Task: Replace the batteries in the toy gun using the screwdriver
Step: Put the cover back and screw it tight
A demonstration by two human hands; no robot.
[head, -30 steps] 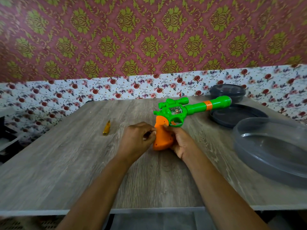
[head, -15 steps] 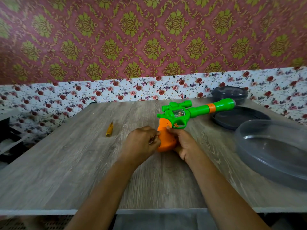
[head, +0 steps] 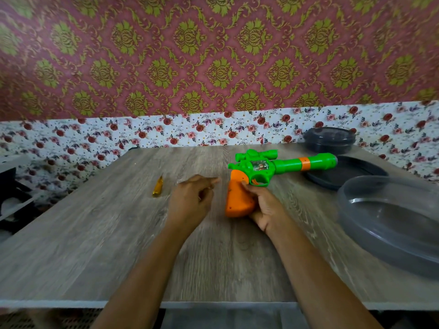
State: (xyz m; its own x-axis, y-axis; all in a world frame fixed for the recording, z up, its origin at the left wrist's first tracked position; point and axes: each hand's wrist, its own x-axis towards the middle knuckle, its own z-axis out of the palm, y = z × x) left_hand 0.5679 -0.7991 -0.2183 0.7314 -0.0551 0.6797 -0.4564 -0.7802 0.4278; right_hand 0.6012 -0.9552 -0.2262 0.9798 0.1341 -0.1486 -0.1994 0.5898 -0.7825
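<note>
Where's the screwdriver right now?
In the head view, the screwdriver lies flat on the table, left of the left hand and apart from it.

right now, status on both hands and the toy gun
Right hand grips toy gun by its orange handle. Left hand apart from it, fingers curled, blurred, hold unclear. Screwdriver lies on table to its left, nothing between.

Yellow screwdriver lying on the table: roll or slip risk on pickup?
The screwdriver looks small and slim, so it is probably light and stiff. Its handle seems rounded and glossy, lying flat on the level table; a sideways nudge may roll it, and a pinch could slip. Its tip is too blurred to judge.
</note>
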